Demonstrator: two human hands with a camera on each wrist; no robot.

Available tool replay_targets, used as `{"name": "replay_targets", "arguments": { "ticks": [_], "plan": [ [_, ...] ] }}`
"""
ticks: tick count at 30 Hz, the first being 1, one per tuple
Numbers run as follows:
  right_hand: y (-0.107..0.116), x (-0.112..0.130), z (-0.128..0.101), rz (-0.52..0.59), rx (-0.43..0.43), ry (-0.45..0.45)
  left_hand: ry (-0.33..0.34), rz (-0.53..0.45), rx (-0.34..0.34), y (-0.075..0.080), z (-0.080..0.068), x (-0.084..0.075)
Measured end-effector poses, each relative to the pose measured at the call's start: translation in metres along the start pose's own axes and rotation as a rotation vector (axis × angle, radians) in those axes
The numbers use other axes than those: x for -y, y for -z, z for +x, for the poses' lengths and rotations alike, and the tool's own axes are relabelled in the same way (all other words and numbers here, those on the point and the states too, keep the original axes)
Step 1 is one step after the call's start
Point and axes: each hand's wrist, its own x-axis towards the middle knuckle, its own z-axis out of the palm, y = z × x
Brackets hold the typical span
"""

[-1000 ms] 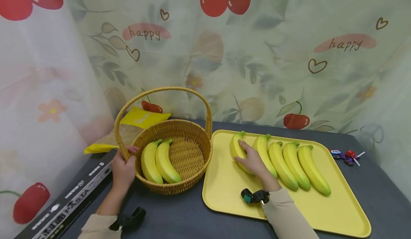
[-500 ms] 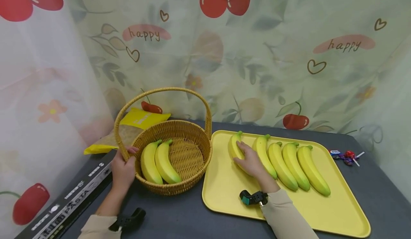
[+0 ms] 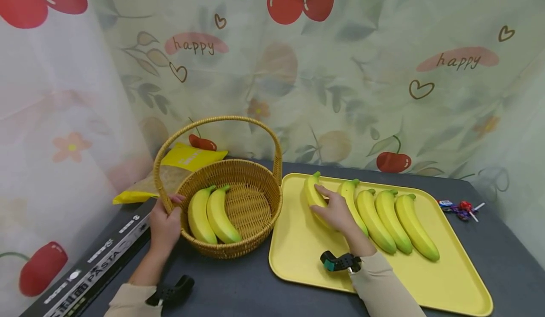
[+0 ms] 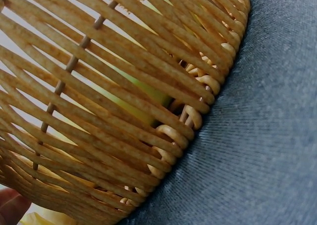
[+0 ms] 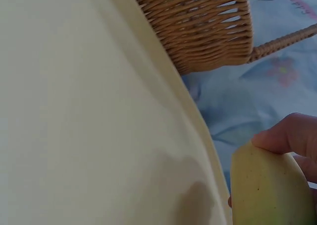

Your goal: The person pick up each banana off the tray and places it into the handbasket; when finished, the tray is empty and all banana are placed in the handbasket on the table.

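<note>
My left hand [image 3: 165, 224] grips the wicker basket [image 3: 251, 206] at its left side, where the handle meets the rim. Two bananas [image 3: 219, 215] lie side by side in the basket. On the yellow tray [image 3: 298, 260], my right hand [image 3: 336, 210] holds the leftmost banana [image 3: 312, 194] between thumb and fingers; its lower part is hidden behind the hand. The right wrist view shows the thumb and fingers around this banana [image 5: 270, 190]. Whether it touches the tray I cannot tell. Several more bananas [image 3: 374, 220] lie in a row to its right.
A long black pasta box [image 3: 93, 265] lies left of the basket, with a yellow-ended bag [image 3: 191, 157] behind it. Lollipops and wrapped candy [image 3: 464, 208] sit beyond the tray's right edge. A printed curtain [image 3: 323, 85] hangs behind the dark table [image 3: 238, 288].
The banana in my right hand has shifted slightly to the left, away from the row. My left hand and the basket have stayed in place.
</note>
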Motion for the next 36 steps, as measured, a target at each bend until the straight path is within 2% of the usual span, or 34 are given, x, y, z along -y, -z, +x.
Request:
{"name": "replay_targets", "arguments": {
  "ticks": [5, 15, 20, 28, 36],
  "plan": [
    [0.007, 0.006, -0.002, 0.026, -0.011, 0.021, -0.007, 0.002, -0.008, -0.001, 0.0, 0.0],
    [0.025, 0.028, -0.013, -0.084, 0.0, 0.096, 0.011, 0.006, 0.005, 0.0, -0.001, -0.002],
    [0.033, 0.043, -0.02, -0.098, 0.013, 0.121, 0.003, 0.012, -0.002, 0.0, -0.001, -0.001],
    [0.039, 0.068, -0.035, -0.069, 0.036, 0.169, 0.001, 0.002, -0.001, 0.0, -0.001, 0.001],
    [0.043, 0.084, -0.047, -0.118, 0.013, 0.243, 0.002, -0.001, 0.003, 0.0, -0.001, -0.001]
  ]
}}
